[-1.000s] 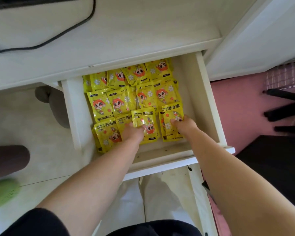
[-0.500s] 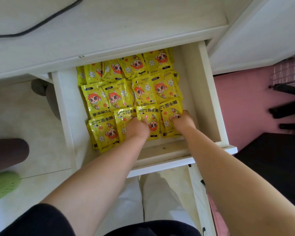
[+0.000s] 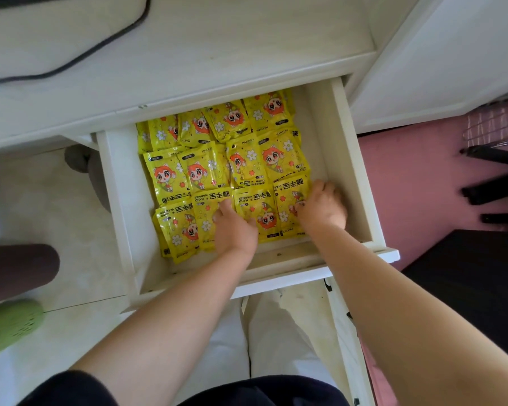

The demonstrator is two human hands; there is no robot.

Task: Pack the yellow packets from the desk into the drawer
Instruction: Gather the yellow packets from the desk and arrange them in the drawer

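As left hand (image 3: 235, 230) and right hand (image 3: 323, 208) touch them, packets (image 3: 206, 171) line the drawer (image 3: 355, 171).

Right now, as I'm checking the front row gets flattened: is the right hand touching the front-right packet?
Touching. In the head view the right hand lies on the front-right packet, a fingertip pressed onto its printed face.

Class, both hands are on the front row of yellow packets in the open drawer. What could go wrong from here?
1. The left hand and right hand rest on the front row, which overlaps the middle row; a push could slide that row out of line.
2. The back row sits partly under the desk edge; a packet riding up might catch there when the drawer shuts.
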